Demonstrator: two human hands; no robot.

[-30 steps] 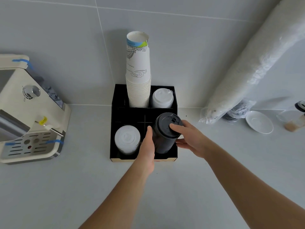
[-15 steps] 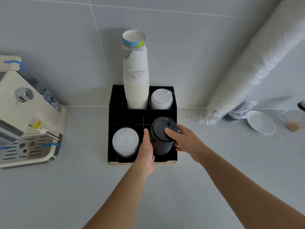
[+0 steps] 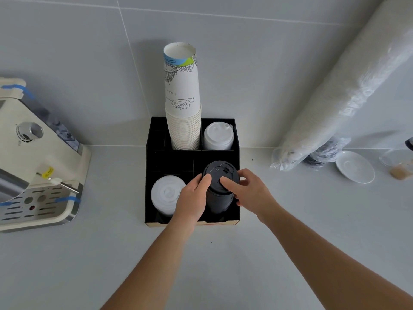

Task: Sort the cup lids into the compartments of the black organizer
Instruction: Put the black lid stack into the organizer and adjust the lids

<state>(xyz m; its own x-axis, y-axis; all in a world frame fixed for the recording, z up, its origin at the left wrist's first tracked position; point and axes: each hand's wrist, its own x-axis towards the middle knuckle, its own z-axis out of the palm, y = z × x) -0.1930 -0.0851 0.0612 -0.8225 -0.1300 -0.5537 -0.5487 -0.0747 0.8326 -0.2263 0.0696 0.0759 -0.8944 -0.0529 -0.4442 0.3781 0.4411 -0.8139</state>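
Standing in the black organizer's (image 3: pixel 154 166) front right compartment, the stack of black lids (image 3: pixel 220 189) is clasped between both outstretched hands: left hand (image 3: pixel 192 198) against its side, right hand (image 3: pixel 250 193) fingertips on top.

coffee machine (image 3: pixel 33 166) — cut by left edge | black lid stack (image 3: pixel 220 193) — base hidden

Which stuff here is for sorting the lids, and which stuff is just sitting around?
For the job:
black organizer
black lids, held by the left hand and right hand
white lids, front
white lids, back

Just sitting around:
paper cups
coffee machine
wrapped cups
saucer
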